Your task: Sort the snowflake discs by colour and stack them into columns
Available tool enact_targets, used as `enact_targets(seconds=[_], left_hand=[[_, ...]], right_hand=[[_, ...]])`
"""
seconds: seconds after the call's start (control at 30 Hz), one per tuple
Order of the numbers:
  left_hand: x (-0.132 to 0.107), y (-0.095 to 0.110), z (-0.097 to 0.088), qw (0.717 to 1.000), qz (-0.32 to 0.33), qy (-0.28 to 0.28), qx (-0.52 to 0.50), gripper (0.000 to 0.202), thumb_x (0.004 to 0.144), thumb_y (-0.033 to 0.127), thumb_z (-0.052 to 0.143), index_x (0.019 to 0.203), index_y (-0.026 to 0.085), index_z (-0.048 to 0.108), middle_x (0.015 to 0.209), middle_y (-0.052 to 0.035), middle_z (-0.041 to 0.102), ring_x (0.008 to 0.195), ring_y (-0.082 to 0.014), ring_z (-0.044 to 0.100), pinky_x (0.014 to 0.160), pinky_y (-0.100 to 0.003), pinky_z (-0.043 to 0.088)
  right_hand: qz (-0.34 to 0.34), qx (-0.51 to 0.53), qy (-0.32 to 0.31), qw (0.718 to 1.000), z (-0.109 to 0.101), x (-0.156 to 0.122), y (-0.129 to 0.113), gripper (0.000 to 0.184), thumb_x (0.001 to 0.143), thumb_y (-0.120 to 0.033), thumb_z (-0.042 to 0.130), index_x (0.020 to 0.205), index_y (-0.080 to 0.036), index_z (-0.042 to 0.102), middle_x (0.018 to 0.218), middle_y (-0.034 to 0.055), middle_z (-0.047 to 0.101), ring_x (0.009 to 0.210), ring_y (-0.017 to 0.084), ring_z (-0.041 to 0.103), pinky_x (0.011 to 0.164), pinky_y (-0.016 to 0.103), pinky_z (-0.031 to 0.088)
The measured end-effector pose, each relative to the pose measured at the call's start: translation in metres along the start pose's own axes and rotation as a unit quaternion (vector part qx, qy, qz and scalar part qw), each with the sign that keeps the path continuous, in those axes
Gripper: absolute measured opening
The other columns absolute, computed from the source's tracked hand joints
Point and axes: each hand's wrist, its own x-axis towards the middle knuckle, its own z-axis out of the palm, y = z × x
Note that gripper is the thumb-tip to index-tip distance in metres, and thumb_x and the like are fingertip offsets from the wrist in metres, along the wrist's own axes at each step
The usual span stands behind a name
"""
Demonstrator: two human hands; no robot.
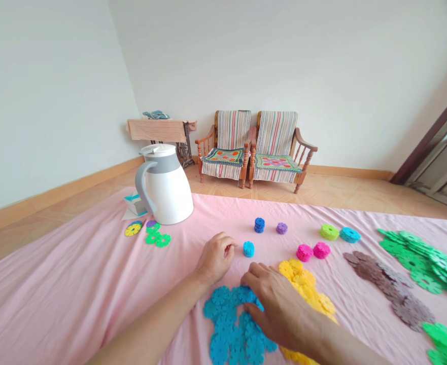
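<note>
My left hand point(214, 259) rests on the pink cloth with its fingers curled in. Whatever may be inside those fingers is hidden. Just right of it stands a short stack of light blue flower-shaped discs point(248, 249), apart from the fingertips. My right hand point(274, 299) reaches over a loose heap of blue flower-shaped discs point(227, 324), thumb and fingers apart, with the thumb low over the heap. No disc shows between them. A spread of yellow flower-shaped discs point(303, 284) lies beside and partly behind the right hand and forearm.
Farther back stand dark blue point(259, 225), purple point(281, 228), pink point(304, 252), lime point(329, 232) and teal stacks point(350, 234). Brown point(390, 284) and green discs point(424, 258) spread rightward. A white jug point(170, 195) stands left, near joined green discs point(158, 236). Two chairs point(227, 152) stand beyond.
</note>
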Motion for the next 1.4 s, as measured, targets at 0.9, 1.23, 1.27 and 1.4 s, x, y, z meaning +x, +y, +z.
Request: enact_targets(seconds=[0.9,1.23,1.27,1.4], left_hand=[[-0.001,-0.001,-0.003,1.000,-0.002,-0.010,-0.011,0.028,0.071,0.001,0.047,0.082,0.018,0.066,0.078,-0.0026,0.061,0.070,-0.0146,0.057,0.065,-0.024,0.046],[-0.001,-0.002,-0.001,1.000,-0.002,-0.007,-0.008,0.024,0.076,0.005,0.047,0.081,0.018,0.067,0.080,-0.0027,0.063,0.074,-0.0149,0.059,0.068,-0.025,0.047],[0.000,-0.002,-0.001,1.000,-0.003,-0.006,-0.008,0.024,0.076,0.005,0.047,0.081,0.018,0.067,0.081,-0.0030,0.063,0.075,-0.0152,0.059,0.069,-0.025,0.047],[0.001,-0.002,-0.001,1.000,-0.007,-0.010,-0.004,0.024,0.075,0.005,0.048,0.081,0.018,0.068,0.081,-0.0036,0.064,0.076,-0.0159,0.060,0.070,-0.025,0.048]], right_hand=[[0.052,0.074,0.188,0.978,0.012,0.062,0.063,0.011,0.072,-0.024,0.062,0.081,-0.019,0.059,0.082,0.0025,0.057,0.076,0.018,0.056,0.070,0.030,0.041],[0.002,0.114,0.079,0.990,-0.014,0.023,0.053,0.014,0.072,-0.015,0.058,0.085,-0.020,0.060,0.081,0.0018,0.061,0.073,0.015,0.057,0.070,0.029,0.043],[-0.018,0.114,0.041,0.992,-0.017,0.014,0.051,0.019,0.070,-0.012,0.057,0.086,-0.021,0.060,0.084,0.0013,0.061,0.074,0.015,0.057,0.071,0.028,0.042],[-0.052,0.094,-0.032,0.994,-0.022,-0.012,0.042,0.032,0.065,-0.005,0.055,0.091,-0.024,0.059,0.093,0.0013,0.059,0.084,0.017,0.055,0.075,0.029,0.040]])
